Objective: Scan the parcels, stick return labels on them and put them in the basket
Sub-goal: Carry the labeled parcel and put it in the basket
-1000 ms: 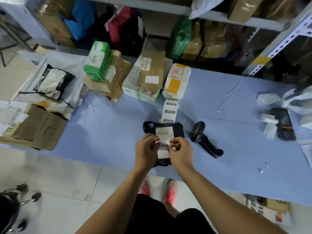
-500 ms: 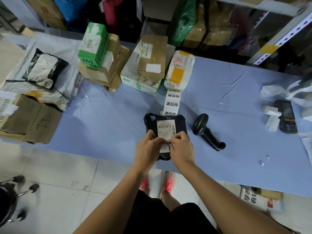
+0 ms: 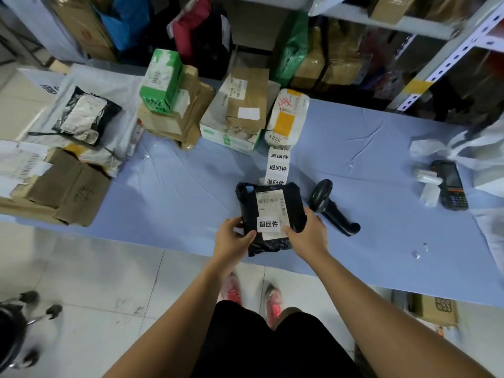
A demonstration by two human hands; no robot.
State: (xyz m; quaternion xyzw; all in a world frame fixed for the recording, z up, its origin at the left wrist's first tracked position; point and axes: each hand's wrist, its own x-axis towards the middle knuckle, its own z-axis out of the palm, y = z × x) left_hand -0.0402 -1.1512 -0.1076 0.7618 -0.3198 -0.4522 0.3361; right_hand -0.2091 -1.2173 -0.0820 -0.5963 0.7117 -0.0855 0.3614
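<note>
Nearest the camera, the person stands at the front edge of the blue-covered desk point(image 3: 177, 192). Both bare hands are on the small black plastic mailer parcel point(image 3: 296, 203), which lies at that edge. The left hand point(image 3: 234, 238) grips the parcel's lower left side, with its thumb on top and fingers curled round the edge. The right hand point(image 3: 308, 236) holds the right side, and its thumb rests at the edge of the white return label with three black characters point(image 3: 268, 224). That label sits flat on the lower part of the parcel's white barcoded shipping label point(image 3: 270, 201).

With the label on, the sticking step looks all but done; at most it needs a last press. What remains for this parcel is probably lifting it with the grip already in place and carrying it to the basket. No basket can be made out here, so the next move calls for turning to find it.

Just right of the parcel lies the black pistol-grip barcode scanner point(image 3: 330, 207). Just behind the parcel, the white strip of return labels point(image 3: 278, 167) runs back toward a white mailer with an orange patch point(image 3: 286, 118). Beside that mailer are a brown cardboard box point(image 3: 246, 99) and a green carton point(image 3: 161, 81), stacked on other parcels. Far right lies a black handheld terminal point(image 3: 451, 185).
</note>
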